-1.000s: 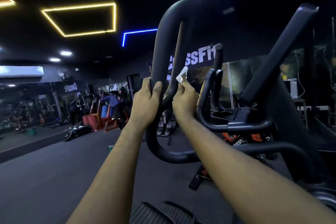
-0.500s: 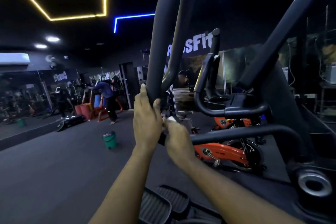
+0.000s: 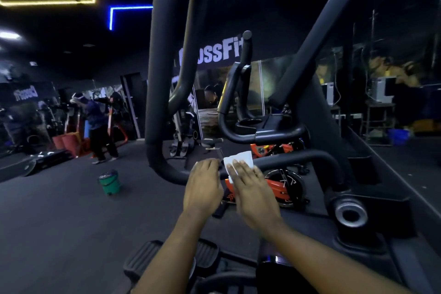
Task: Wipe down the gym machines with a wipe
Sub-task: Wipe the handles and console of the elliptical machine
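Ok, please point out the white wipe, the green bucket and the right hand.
white wipe (image 3: 241, 158): head view, its bare upper part.
green bucket (image 3: 110, 185): head view, its side wall.
right hand (image 3: 253, 196): head view, the back of it.
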`<state>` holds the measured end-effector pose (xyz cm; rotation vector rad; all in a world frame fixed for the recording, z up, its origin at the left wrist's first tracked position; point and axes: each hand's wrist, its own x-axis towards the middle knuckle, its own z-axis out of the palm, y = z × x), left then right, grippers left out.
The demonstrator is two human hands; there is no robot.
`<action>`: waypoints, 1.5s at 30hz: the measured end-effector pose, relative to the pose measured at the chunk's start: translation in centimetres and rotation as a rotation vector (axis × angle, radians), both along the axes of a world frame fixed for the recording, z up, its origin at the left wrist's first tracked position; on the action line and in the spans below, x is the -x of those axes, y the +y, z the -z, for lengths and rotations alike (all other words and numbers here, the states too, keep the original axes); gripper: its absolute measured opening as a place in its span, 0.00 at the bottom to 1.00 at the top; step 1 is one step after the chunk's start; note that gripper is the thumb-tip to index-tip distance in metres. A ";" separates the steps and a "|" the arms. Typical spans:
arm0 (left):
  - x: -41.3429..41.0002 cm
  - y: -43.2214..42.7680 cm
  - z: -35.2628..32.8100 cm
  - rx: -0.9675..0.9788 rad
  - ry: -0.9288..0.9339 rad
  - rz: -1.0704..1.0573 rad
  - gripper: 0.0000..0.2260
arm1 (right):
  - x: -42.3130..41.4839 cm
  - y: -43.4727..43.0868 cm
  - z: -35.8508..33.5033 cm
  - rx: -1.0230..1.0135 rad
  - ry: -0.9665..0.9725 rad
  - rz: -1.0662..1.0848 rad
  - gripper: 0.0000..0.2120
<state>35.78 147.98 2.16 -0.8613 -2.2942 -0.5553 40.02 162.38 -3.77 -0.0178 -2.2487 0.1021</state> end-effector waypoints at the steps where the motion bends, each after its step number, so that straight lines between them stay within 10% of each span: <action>1: -0.1 0.6 0.4 0.028 -0.014 -0.018 0.11 | -0.3 1.3 -0.3 0.080 -0.004 0.096 0.29; 14: -1.1 5.6 0.2 -0.024 -0.042 -0.351 0.11 | -1.4 9.1 -1.7 0.055 -0.099 0.005 0.27; 22: -0.7 10.9 0.4 0.151 -0.061 -0.127 0.13 | -1.3 16.7 -2.4 0.057 -0.085 0.081 0.25; 28: 0.2 11.7 2.0 0.200 -0.007 -0.204 0.24 | -1.8 22.9 -1.8 0.972 -0.187 0.309 0.29; 35: 1.0 11.7 3.3 0.137 0.078 -0.205 0.19 | -0.8 22.1 -3.3 0.578 -0.189 0.002 0.22; 41: 1.3 11.6 3.4 0.121 0.090 -0.189 0.19 | -2.4 24.9 -1.4 1.261 -0.113 0.096 0.30; 45: 1.3 11.5 3.5 0.111 0.105 -0.183 0.18 | -1.5 24.1 -4.3 1.199 -0.269 0.196 0.33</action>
